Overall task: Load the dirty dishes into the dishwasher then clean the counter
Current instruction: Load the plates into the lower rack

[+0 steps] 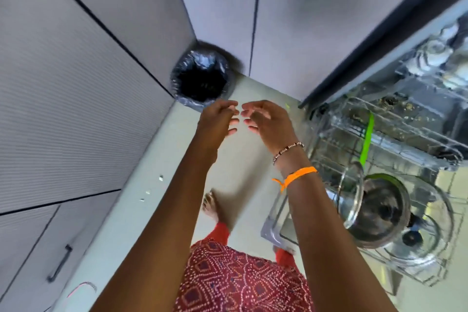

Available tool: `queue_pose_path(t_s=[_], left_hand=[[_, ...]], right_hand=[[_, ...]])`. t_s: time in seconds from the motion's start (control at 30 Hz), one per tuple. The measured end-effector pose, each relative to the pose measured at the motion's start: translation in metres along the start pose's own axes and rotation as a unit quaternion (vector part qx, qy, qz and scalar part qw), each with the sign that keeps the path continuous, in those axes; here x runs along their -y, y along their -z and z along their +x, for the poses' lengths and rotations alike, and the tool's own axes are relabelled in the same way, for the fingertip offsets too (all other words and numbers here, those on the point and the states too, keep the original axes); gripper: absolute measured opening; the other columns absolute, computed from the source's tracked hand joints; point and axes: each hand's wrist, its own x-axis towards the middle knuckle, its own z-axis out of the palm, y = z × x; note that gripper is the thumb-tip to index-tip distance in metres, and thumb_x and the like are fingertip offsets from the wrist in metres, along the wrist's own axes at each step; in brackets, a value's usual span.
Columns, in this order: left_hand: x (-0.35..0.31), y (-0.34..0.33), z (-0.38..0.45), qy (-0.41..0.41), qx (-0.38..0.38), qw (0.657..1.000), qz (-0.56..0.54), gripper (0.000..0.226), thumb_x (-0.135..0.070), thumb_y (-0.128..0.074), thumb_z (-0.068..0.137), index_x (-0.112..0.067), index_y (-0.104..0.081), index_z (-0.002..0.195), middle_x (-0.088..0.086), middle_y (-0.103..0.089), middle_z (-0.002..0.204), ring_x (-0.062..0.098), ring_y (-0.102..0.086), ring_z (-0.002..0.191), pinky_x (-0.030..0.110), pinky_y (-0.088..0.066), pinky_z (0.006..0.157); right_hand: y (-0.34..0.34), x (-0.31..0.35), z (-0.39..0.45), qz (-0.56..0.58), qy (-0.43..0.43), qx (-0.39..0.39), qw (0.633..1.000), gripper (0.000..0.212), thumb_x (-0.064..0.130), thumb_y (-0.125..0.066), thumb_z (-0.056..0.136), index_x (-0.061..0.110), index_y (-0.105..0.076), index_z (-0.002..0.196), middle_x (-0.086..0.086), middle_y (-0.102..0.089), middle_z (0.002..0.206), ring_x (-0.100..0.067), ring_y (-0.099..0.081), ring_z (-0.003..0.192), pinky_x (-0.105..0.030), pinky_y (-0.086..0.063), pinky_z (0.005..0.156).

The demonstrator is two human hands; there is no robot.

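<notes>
My left hand point(217, 119) and my right hand point(266, 119) are stretched out in front of me, fingertips nearly touching, fingers loosely curved and holding nothing. They hover just in front of a round bin point(201, 78) lined with a black bag, standing in the corner on the floor. To the right, the dishwasher's lower rack point(329, 119) is pulled out. It holds a glass bowl point(352, 192), a steel pot point(379, 208) and a glass lid point(430, 230). An upper rack point(430, 63) with blurred white dishes shows at the far right.
Grey cabinet doors point(76, 88) line the left side and the back. Pale floor point(243, 175) runs between cabinets and dishwasher, with a few white crumbs point(160, 178) near the left cabinets. My bare feet and red patterned clothing are below my arms.
</notes>
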Motion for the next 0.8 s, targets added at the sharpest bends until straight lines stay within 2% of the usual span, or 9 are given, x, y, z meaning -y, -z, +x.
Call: queue_pose_path(t_s=[0.03, 0.1, 0.23, 0.3, 0.4, 0.47, 0.57, 0.7, 0.8], left_hand=[[-0.011, 0.016, -0.001, -0.007, -0.012, 1.0, -0.012, 0.018, -0.011, -0.043, 0.095, -0.019, -0.059, 0.098, 0.0, -0.062, 0.089, 0.012, -0.058, 0.079, 0.024, -0.048, 0.074], [-0.038, 0.046, -0.001, -0.027, -0.031, 0.999, -0.036, 0.018, -0.01, -0.043, 0.095, -0.017, -0.059, 0.1, 0.0, -0.062, 0.088, 0.013, -0.058, 0.079, 0.024, -0.048, 0.073], [-0.103, 0.099, -0.005, -0.071, -0.063, 0.993, -0.074, 0.019, -0.008, -0.043, 0.095, -0.014, -0.061, 0.1, -0.002, -0.061, 0.084, 0.008, -0.058, 0.074, 0.02, -0.048, 0.068], [-0.133, 0.119, -0.003, -0.102, -0.076, 0.989, -0.071, 0.019, -0.008, -0.044, 0.094, -0.016, -0.061, 0.095, -0.001, -0.063, 0.084, 0.01, -0.06, 0.077, 0.019, -0.05, 0.07], [-0.177, 0.141, 0.002, -0.146, -0.092, 0.982, -0.078, 0.02, -0.01, -0.042, 0.096, -0.015, -0.061, 0.098, -0.002, -0.063, 0.084, 0.013, -0.061, 0.08, 0.02, -0.05, 0.07], [-0.203, 0.148, 0.006, -0.164, -0.089, 0.978, -0.094, 0.02, -0.008, -0.04, 0.097, -0.012, -0.059, 0.102, -0.002, -0.06, 0.082, 0.011, -0.058, 0.075, 0.016, -0.05, 0.064], [-0.243, 0.149, 0.019, -0.188, -0.075, 0.972, -0.118, 0.02, -0.005, -0.038, 0.098, -0.009, -0.056, 0.104, -0.002, -0.057, 0.08, 0.007, -0.055, 0.069, 0.011, -0.048, 0.054], [-0.296, 0.148, 0.056, -0.213, -0.078, 0.97, -0.088, 0.021, -0.006, -0.041, 0.097, -0.008, -0.059, 0.108, -0.002, -0.06, 0.083, 0.007, -0.056, 0.074, 0.018, -0.048, 0.068], [-0.339, 0.148, 0.097, -0.229, -0.091, 0.966, -0.076, 0.021, -0.009, -0.041, 0.098, -0.01, -0.06, 0.107, -0.003, -0.062, 0.087, 0.004, -0.058, 0.077, 0.014, -0.05, 0.065]], right_hand=[[-0.016, 0.017, -0.001, -0.006, 0.007, 0.007, 1.0, 0.024, -0.005, -0.045, 0.086, 0.011, -0.063, 0.087, -0.008, -0.063, 0.085, -0.013, -0.058, 0.068, -0.032, -0.047, 0.076], [-0.045, 0.052, 0.001, -0.012, 0.027, 0.017, 0.999, 0.025, -0.004, -0.045, 0.087, 0.015, -0.061, 0.082, -0.008, -0.063, 0.083, -0.016, -0.058, 0.071, -0.032, -0.049, 0.076], [-0.091, 0.124, 0.01, 0.038, 0.04, 0.053, 0.997, 0.029, -0.001, -0.041, 0.092, 0.018, -0.058, 0.078, -0.001, -0.059, 0.076, -0.011, -0.056, 0.067, -0.022, -0.046, 0.068], [-0.107, 0.155, 0.017, 0.053, 0.059, 0.059, 0.995, 0.023, 0.0, -0.04, 0.094, 0.011, -0.059, 0.085, -0.002, -0.059, 0.075, -0.008, -0.056, 0.063, -0.017, -0.047, 0.063], [-0.128, 0.197, 0.032, 0.059, 0.094, 0.07, 0.991, 0.022, 0.0, -0.037, 0.094, 0.006, -0.058, 0.098, -0.004, -0.059, 0.076, -0.011, -0.054, 0.065, -0.014, -0.046, 0.06], [-0.138, 0.219, 0.045, 0.07, 0.099, 0.068, 0.99, 0.025, -0.004, -0.034, 0.093, 0.004, -0.058, 0.095, -0.007, -0.059, 0.075, -0.011, -0.054, 0.062, -0.014, -0.046, 0.058], [-0.148, 0.255, 0.072, 0.074, 0.121, 0.061, 0.988, 0.028, -0.007, -0.033, 0.092, 0.004, -0.059, 0.088, -0.01, -0.059, 0.078, -0.011, -0.054, 0.064, -0.008, -0.045, 0.051], [-0.155, 0.302, 0.126, 0.06, 0.138, 0.068, 0.986, 0.032, -0.006, -0.036, 0.092, 0.012, -0.058, 0.076, -0.007, -0.06, 0.076, -0.013, -0.054, 0.063, -0.013, -0.047, 0.057], [-0.157, 0.34, 0.18, 0.036, 0.153, 0.063, 0.986, 0.029, -0.004, -0.039, 0.092, 0.009, -0.061, 0.079, -0.005, -0.061, 0.078, -0.014, -0.057, 0.068, -0.021, -0.047, 0.067]])
